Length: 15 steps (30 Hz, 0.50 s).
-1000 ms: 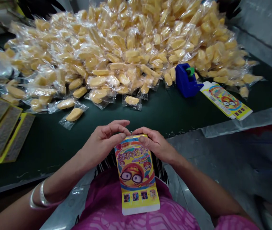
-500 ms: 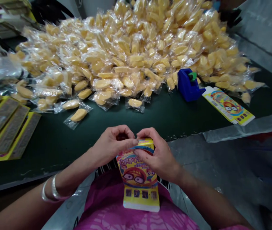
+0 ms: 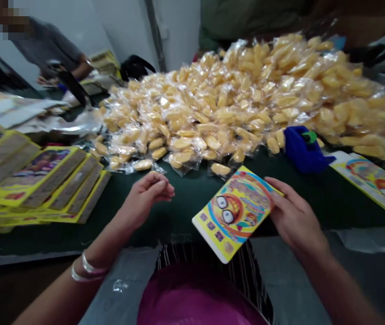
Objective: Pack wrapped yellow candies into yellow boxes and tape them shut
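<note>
Yellow carton (image 3: 236, 212) with a cartoon face is held aslant between the two hands, in front of the body, its picture turned up and one corner low over the lap. Largest is the dark green table (image 3: 182, 225), running beneath and beyond both hands. On it, a broad heap of wrapped yellow pieces (image 3: 212, 104) spreads past the fingertips, seemingly pushed back so the near edge leaves working room. Outward of the left hand, stacked boxes (image 3: 43, 180) overlap in leaning rows, likely to save space. The right hand (image 3: 297, 221) is closed on the carton's far end, thumb on the printed side and fingers behind, which probably leaves the rest of the panel free. The left hand (image 3: 145, 194) hovers apart from it, fingers loosely curled and partly open, nothing visible in its grasp. Beyond and outward of the right hand lie printed cartons (image 3: 378, 180); nearer its fingertips stands a blue tape dispenser (image 3: 303, 151), perhaps kept there for an easy reach. Smallest, one wrapped piece (image 3: 221, 169) lies just past the carton, at the heap's edge.
</note>
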Each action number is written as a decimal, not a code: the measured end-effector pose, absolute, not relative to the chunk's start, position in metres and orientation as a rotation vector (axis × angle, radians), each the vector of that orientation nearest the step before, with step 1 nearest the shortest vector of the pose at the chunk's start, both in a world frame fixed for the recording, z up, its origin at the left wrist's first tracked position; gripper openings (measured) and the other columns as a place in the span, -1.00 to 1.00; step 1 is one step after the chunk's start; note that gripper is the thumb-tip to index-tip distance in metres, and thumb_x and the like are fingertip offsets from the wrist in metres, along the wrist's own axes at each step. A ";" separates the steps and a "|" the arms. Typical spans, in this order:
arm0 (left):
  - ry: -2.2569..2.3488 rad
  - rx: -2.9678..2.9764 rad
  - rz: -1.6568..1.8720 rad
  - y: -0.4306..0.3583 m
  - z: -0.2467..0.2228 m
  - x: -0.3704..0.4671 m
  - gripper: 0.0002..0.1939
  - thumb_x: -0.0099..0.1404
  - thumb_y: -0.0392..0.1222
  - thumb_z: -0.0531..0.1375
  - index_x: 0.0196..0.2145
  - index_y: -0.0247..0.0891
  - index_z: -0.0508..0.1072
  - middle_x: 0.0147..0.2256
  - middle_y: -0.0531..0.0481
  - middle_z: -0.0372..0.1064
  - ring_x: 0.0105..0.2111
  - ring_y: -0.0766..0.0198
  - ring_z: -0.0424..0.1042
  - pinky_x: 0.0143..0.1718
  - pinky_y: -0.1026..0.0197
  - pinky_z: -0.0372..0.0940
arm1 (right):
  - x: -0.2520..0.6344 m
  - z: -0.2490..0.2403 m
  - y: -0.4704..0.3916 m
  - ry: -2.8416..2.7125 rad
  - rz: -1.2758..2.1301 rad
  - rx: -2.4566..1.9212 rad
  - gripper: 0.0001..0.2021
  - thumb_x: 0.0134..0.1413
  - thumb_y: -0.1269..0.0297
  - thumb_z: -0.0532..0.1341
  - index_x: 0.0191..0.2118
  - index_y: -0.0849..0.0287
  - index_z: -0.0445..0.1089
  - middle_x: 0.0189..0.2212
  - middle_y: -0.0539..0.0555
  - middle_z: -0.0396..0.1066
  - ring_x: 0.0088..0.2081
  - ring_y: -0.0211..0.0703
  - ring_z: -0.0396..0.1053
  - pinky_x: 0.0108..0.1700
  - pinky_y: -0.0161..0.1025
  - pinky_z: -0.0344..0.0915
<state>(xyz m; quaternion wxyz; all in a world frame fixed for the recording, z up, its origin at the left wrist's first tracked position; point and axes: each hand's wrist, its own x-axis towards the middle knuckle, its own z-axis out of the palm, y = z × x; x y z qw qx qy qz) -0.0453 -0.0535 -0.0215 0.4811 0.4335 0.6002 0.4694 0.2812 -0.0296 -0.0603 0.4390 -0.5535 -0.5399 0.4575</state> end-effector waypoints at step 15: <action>2.119 2.304 0.200 -0.022 -0.059 -0.123 -0.50 0.33 0.00 0.14 0.14 -0.30 0.38 0.13 -0.33 0.33 0.17 -0.21 0.24 0.18 -0.21 0.16 | 0.280 -0.040 0.025 -2.956 0.204 -0.817 -0.35 -0.05 0.23 0.34 0.22 0.14 0.28 0.17 0.37 0.32 0.20 0.42 0.26 0.08 0.31 0.26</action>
